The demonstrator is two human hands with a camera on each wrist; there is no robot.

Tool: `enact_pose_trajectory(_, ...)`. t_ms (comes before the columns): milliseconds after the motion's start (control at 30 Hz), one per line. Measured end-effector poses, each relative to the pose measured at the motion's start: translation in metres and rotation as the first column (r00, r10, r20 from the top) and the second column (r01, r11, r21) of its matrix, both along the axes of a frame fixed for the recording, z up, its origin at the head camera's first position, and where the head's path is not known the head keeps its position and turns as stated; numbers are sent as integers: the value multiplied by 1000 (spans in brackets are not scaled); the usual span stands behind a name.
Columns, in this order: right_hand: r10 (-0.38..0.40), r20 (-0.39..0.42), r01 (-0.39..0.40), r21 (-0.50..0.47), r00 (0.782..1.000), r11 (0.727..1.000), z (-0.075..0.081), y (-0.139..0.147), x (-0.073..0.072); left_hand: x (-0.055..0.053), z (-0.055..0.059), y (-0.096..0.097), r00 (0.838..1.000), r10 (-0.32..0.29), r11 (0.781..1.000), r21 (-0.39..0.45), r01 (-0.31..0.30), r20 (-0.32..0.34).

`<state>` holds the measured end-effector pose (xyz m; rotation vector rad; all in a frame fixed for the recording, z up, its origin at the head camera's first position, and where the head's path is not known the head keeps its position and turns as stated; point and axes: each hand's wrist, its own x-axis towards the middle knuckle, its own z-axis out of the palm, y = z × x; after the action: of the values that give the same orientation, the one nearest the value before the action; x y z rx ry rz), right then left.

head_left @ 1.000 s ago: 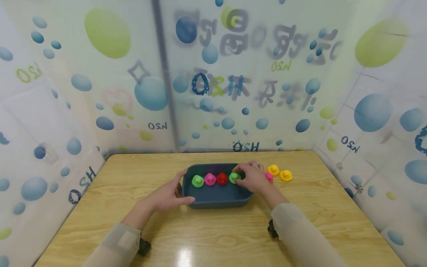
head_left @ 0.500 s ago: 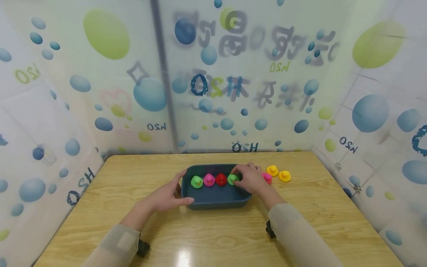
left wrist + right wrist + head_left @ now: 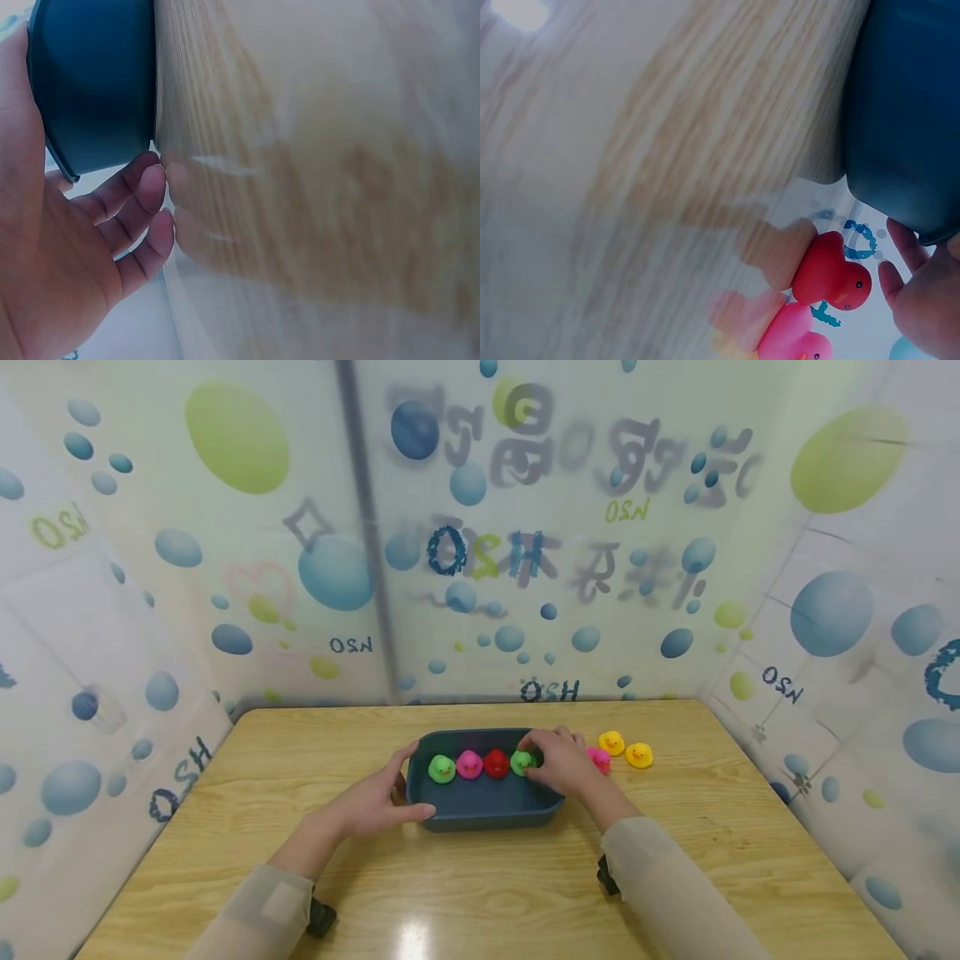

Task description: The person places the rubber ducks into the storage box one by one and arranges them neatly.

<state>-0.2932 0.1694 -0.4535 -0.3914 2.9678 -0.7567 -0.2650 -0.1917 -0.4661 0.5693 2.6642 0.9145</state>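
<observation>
A dark blue plastic box (image 3: 480,817) stands on the table in the head view. Its far side holds a row of rubber ducks: a green duck (image 3: 442,769), a pink duck (image 3: 469,765), a red duck (image 3: 497,764) and a second green duck (image 3: 522,763) at the right end. My right hand (image 3: 567,766) pinches that right-hand green duck between thumb and finger, partly covering it. My left hand (image 3: 369,799) holds the box's left end, thumb over the front rim and a finger at the back corner. In the left wrist view its other fingers (image 3: 142,202) are loosely bent at the tabletop.
Right of the box, two yellow ducks (image 3: 625,749) and a pink duck (image 3: 599,760) sit on the wooden table (image 3: 480,893). Another red duck (image 3: 826,271) shows beside the box in the right wrist view, hidden in the head view. Patterned curtain walls (image 3: 480,635) enclose the table.
The head view has shifted slightly. Both hands keep their places at the box, and the right hand stays on the green duck at the row's right end.
</observation>
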Motion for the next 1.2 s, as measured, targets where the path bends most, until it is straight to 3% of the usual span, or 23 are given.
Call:
enact_pose_trajectory(733, -2, 0, 2, -31, 1000, 1000, -4, -1, -1, 1, 2, -1, 1000, 5, 1000, -8, -5, 2)
enact_pose_trajectory(933, 5, -108, -14, -84, 994, 996, -5, 2, 1, 1, 3, -1, 1000, 12, 1000, -9, -12, 5)
enact_pose_trajectory(1200, 1, -276, -48, -166, 961, 985, -1, 21, 6, 1, 4, 1, 1000, 3, 1000, -9, -3, 9)
